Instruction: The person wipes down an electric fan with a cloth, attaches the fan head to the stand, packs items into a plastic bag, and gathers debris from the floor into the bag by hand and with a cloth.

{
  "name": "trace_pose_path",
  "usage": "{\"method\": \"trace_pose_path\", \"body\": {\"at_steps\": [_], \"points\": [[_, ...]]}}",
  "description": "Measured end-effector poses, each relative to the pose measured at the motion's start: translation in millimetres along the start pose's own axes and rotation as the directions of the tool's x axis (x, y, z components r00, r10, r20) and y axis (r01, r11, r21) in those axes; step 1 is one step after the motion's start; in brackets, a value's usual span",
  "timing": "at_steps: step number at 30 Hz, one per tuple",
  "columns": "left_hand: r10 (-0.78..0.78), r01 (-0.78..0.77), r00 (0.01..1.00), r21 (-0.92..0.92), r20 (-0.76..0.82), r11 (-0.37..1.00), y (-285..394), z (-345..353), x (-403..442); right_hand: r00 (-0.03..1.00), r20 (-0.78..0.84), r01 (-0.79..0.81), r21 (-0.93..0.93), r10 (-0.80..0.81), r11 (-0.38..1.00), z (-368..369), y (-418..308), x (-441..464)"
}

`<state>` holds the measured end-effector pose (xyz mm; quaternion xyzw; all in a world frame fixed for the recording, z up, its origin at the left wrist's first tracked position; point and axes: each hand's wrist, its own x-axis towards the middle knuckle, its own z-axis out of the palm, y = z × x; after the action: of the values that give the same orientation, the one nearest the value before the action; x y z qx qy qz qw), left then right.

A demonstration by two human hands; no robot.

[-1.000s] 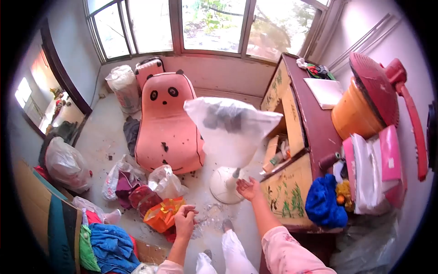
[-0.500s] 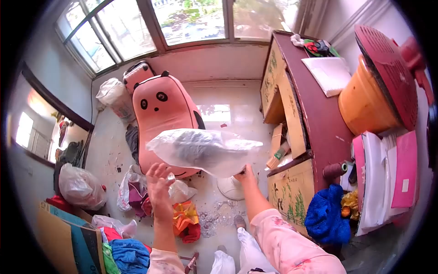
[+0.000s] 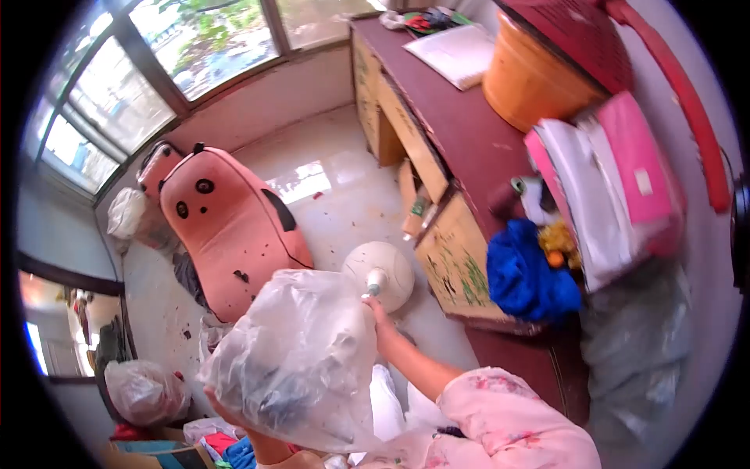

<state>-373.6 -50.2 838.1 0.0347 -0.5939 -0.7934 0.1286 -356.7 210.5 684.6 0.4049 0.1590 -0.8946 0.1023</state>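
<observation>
Head camera view shows two hands with one translucent, crumpled plastic bag (image 3: pixel 301 352) between them, spread out above the floor (image 3: pixel 344 168) and in front of the person's legs. The right hand (image 3: pixel 378 311) is at the bag's upper right edge, fingers drawn partly together; whether they pinch the film cannot be told. The left hand (image 3: pixel 222 406) is at the lower left edge, mostly hidden behind the plastic, so its opening and hold cannot be told.

Just beyond the right hand, one round white base (image 3: pixel 394 270) with one short stem rests on the floor. To the left stand one pink seat (image 3: pixel 226 227) with a panda face of two eyes and, behind it, one pink suitcase (image 3: pixel 158 166). Two stuffed plastic sacks are at the far left, one pale (image 3: pixel 129 213) beside the suitcase and one rounder (image 3: pixel 147 391) nearer the person.

On the dark red tabletop (image 3: pixel 461 129) are one orange bucket (image 3: pixel 531 74), one white pad (image 3: pixel 453 55) and one bundle of pink and white folders (image 3: pixel 601 191). One blue cloth (image 3: pixel 527 273) hangs at its near edge.
</observation>
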Motion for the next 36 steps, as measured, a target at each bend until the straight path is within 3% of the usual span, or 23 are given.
{"method": "trace_pose_path", "body": {"at_steps": [2,7,10,12,15,18,21,23,24,25,27,29,31,33,35,36], "points": [[0.019,-0.019,1.000,0.027,0.004,0.999,18,-18,-6,0.992,0.065,-0.115,0.087,0.109,0.990,-23,16,3],[0.040,-0.047,0.995,0.071,0.095,0.996,55,-27,-7,0.997,-0.082,0.020,0.146,-0.008,0.989,3,21,-93],[0.027,-0.044,0.974,0.068,0.224,0.997,58,0,-10,0.991,0.078,0.092,0.197,-0.110,0.976,-41,46,-84],[-0.004,-0.015,0.941,0.055,0.339,0.998,45,34,-19,0.992,-0.015,0.119,0.441,-0.125,0.890,-57,66,-72],[-0.073,0.065,0.838,0.034,0.541,0.997,28,86,-51,0.868,0.071,0.378,0.549,-0.492,0.745,-105,105,-51],[-0.127,0.141,0.694,0.039,0.709,0.989,16,126,-94,0.900,-0.146,0.400,0.652,-0.411,0.644,-139,118,-71],[-0.178,0.219,0.550,0.064,0.816,0.974,7,162,-160,0.846,-0.341,0.531,0.612,-0.410,0.586,-191,129,-87],[-0.211,0.266,0.447,0.096,0.869,0.959,5,173,-199,0.848,-0.125,0.342,0.872,-0.515,0.351,-209,135,-139],[-0.221,0.279,0.398,0.112,0.890,0.954,4,180,-217,0.620,-0.291,0.732,0.549,-0.729,0.403,-229,144,-132],[-0.234,0.294,0.349,0.131,0.908,0.947,5,185,-236,0.317,-0.311,0.948,0.092,-0.896,0.303,-263,166,-107],[-0.249,0.322,0.253,0.161,0.935,0.933,8,189,-270,0.124,-0.368,0.968,-0.160,-0.921,0.194,-292,183,-111],[-0.263,0.349,0.163,0.194,0.951,0.917,12,191,-300,0.399,-0.601,0.912,0.336,-0.693,0.234,-305,191,-167],[-0.269,0.366,0.078,0.224,0.960,0.903,20,189,-329,0.606,-0.546,0.673,0.740,-0.578,0.006,-313,195,-242],[-0.271,0.373,0.000,0.251,0.963,0.893,29,186,-359,0.526,-0.650,0.798,0.601,-0.549,0.052,-356,221,-242],[-0.271,0.386,-0.075,0.278,0.960,0.879,35,180,-385,0.515,-0.707,0.818,0.575,-0.484,0.030,-390,234,-263],[-0.273,0.392,-0.118,0.298,0.955,0.871,38,176,-399,0.661,-0.561,0.533,0.819,-0.499,-0.214,-386,232,-334]]}}
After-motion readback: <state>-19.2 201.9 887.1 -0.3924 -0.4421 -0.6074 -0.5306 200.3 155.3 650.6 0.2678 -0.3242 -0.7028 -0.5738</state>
